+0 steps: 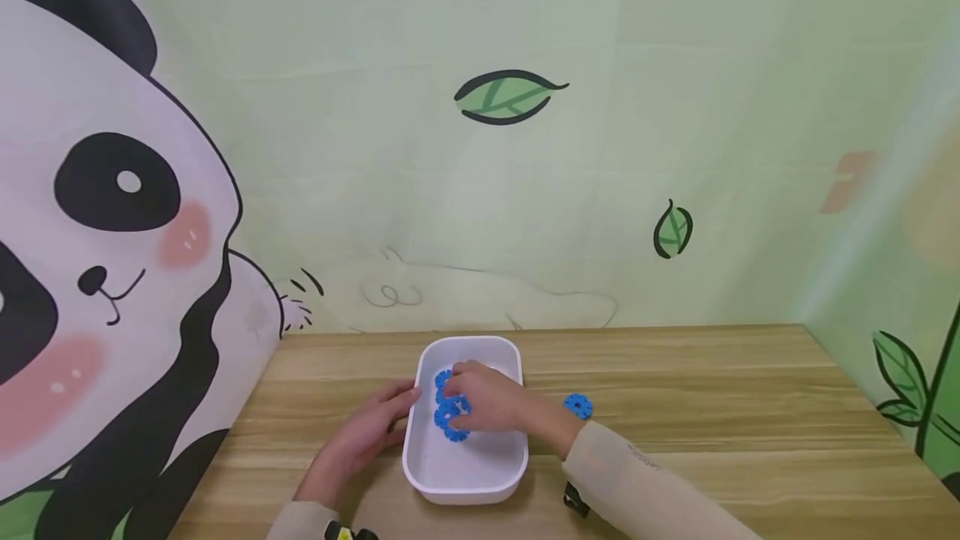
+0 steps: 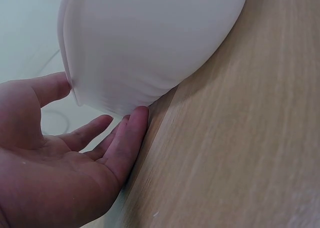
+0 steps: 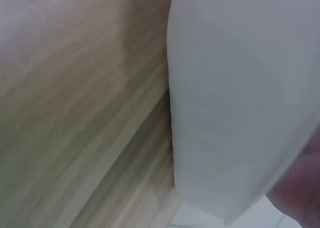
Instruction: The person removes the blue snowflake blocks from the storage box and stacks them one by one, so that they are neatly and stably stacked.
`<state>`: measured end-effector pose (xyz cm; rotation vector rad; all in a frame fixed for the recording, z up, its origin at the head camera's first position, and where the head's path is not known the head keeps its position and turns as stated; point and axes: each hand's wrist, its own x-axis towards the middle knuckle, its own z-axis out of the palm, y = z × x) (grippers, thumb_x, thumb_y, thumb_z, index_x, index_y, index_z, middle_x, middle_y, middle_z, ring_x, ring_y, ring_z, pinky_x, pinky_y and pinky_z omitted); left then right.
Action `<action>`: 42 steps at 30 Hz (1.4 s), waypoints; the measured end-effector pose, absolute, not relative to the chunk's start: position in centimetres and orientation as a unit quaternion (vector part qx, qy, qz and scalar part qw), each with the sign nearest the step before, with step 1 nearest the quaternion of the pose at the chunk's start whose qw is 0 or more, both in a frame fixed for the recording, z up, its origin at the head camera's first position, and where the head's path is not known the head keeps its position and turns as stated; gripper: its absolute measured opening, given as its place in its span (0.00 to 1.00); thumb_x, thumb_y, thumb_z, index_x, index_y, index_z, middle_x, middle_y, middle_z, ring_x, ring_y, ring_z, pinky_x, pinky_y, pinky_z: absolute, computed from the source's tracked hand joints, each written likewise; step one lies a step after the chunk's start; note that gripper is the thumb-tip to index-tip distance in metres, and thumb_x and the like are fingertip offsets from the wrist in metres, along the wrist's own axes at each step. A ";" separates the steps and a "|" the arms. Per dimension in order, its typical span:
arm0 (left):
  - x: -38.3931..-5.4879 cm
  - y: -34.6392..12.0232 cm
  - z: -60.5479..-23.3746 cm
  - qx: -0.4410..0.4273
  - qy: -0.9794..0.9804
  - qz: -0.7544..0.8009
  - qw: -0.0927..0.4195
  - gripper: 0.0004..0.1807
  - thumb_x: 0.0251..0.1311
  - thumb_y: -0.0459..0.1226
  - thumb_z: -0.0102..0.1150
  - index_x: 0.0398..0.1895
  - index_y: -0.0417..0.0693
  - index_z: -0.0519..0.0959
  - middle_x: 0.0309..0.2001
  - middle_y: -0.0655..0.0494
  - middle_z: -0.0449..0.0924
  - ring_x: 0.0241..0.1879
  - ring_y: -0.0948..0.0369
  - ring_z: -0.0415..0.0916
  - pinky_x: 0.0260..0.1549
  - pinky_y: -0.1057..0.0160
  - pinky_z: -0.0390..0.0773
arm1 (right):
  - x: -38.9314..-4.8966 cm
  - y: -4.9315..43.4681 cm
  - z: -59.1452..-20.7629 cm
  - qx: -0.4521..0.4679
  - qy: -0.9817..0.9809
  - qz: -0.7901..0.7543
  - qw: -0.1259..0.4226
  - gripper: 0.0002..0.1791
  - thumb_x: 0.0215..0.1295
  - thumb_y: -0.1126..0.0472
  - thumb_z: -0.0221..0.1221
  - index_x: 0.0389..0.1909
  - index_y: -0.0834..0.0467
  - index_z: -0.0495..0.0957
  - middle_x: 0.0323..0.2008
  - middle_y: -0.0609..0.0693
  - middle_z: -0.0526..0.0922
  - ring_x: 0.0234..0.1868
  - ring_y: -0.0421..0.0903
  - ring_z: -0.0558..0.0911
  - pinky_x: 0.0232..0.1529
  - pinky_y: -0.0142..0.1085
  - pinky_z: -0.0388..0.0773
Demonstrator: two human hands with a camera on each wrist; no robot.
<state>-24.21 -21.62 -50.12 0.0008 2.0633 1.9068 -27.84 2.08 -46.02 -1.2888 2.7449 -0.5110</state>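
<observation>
A white plastic tray (image 1: 465, 473) stands on the wooden table with several blue notched plastic discs (image 1: 452, 419) clustered inside. My left hand (image 1: 371, 423) is at the tray's left side. In the left wrist view, its thumb touches the rim and its loosely extended fingers lie by the lower wall of the tray (image 2: 145, 32). Reaching over the right wall, my right hand (image 1: 491, 398) has its thumb and fingers spread apart around the blue discs; I cannot tell whether it grips any. The right wrist view is filled mostly by the tray's outer wall (image 3: 240, 87).
One more blue disc (image 1: 577, 406) lies on the table (image 1: 712, 407) to the right of the tray, close by the right forearm. Behind the table rises a pale green wall (image 1: 360, 148) with a panda and leaves drawn on it.
</observation>
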 end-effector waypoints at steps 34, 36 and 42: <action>-24.4 -21.6 -50.6 0.015 0.709 0.685 0.165 0.36 0.80 0.48 0.55 0.78 0.34 0.62 0.74 0.35 0.68 0.73 0.41 0.66 0.66 0.45 0.78 | -28.8 0.2 -48.3 -0.381 0.915 -0.123 0.057 0.17 0.63 0.51 0.76 0.46 0.54 0.83 0.41 0.42 0.76 0.45 0.40 0.73 0.49 0.31 0.76; -24.4 -21.7 -50.6 0.013 0.711 0.683 0.165 0.36 0.79 0.49 0.55 0.78 0.34 0.63 0.74 0.35 0.68 0.73 0.42 0.66 0.66 0.45 0.78 | -28.8 0.1 -48.4 -0.381 0.914 -0.126 0.057 0.18 0.63 0.52 0.75 0.47 0.54 0.81 0.40 0.42 0.76 0.45 0.40 0.73 0.49 0.31 0.76; -24.5 -21.6 -50.7 0.015 0.709 0.685 0.164 0.35 0.80 0.48 0.55 0.78 0.34 0.62 0.74 0.35 0.68 0.73 0.43 0.67 0.66 0.45 0.78 | -28.5 0.2 -48.2 -0.385 0.908 -0.148 0.068 0.19 0.63 0.56 0.75 0.48 0.55 0.77 0.42 0.42 0.76 0.44 0.39 0.75 0.53 0.30 0.77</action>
